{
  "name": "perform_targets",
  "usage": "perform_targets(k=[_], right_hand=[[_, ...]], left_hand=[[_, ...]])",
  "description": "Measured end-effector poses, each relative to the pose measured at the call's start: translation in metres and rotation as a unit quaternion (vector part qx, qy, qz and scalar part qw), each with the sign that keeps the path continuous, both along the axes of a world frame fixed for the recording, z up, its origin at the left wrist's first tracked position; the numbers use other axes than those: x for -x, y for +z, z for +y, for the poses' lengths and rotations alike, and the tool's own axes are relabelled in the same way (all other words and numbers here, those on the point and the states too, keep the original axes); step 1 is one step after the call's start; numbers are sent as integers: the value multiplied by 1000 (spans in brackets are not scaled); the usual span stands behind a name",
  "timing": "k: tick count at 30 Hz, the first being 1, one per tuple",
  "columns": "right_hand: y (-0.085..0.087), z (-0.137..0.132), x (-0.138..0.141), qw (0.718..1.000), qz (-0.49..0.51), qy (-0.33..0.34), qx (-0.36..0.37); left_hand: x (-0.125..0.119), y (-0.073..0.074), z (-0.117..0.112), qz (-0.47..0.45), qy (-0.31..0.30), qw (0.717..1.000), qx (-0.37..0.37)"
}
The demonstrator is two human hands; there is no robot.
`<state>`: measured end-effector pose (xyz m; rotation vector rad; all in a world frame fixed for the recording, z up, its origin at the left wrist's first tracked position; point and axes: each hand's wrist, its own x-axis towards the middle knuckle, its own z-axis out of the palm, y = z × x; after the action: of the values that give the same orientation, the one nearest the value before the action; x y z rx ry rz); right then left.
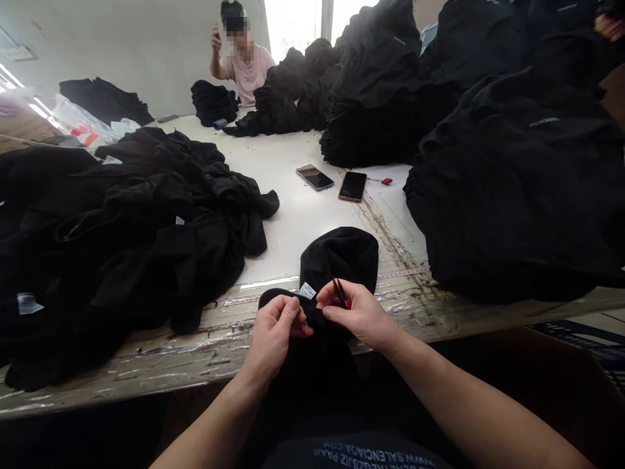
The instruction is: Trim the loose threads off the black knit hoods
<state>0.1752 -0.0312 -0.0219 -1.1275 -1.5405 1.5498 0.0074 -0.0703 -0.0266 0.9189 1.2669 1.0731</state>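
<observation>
A black garment point(340, 255) lies over the near table edge in front of me, with a small white label point(307, 290) showing on it. My left hand point(279, 327) pinches the garment's edge between thumb and fingers, left of the label. My right hand point(359, 312) is closed around small thread snips point(338, 293), whose dark blades point up and whose red part shows by the palm. Its thumb and fingertips also meet at the black cloth, close to my left fingers. Whether they grip the cloth is hard to make out.
A loose heap of black garments point(146, 215) lies at left, and tall stacks of black garments point(517, 195) stand at right. Two phones, one silver-edged point(315, 176) and one brown-edged point(352, 187), lie mid-table. Across the table is a person in a pink shirt point(250, 75).
</observation>
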Motion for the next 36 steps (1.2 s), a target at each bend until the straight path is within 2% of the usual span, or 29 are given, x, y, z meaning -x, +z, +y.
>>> perform_targets(k=[2,4,7,9,12,15,17,23,27,30,33,36], right_hand=[[0,-1,-1,1000,9,-3,12],[0,-2,-2,1000,13,-5,15],[1,-4,-1,1000,13,-4,-3],[2,-5,-1,1000,5,-2,-28],[2,-7,0,998,-15,-4,-55],[3,-7,0,998,-27,-4,-52],[4,-7,-1,999,-29,-3,-45],[5,-6,-4,998,-44,-2,-50],[9,-8,-7,990,-102,-3,-95],[19,-11,-12,963,-186,-23,-196],[31,-17,-19,916,-268,-16,-299],[39,-22,-23,863,-354,20,-360]], left_hand=[[-1,1,-2,33,2,999,-22],[-1,1,-6,116,10,990,-84],[-3,2,-12,246,6,947,-209],[-4,2,-13,280,-5,927,-249],[-6,3,-11,253,-7,949,-190],[-7,4,-7,178,-11,980,-86],[-8,3,-5,123,-14,991,-43],[-11,-4,-3,-30,1,999,27],[-16,-4,-2,-45,9,998,43],[-19,-1,-2,-34,18,999,31],[-23,3,-4,-7,22,1000,2],[-26,4,-6,49,16,998,-44]])
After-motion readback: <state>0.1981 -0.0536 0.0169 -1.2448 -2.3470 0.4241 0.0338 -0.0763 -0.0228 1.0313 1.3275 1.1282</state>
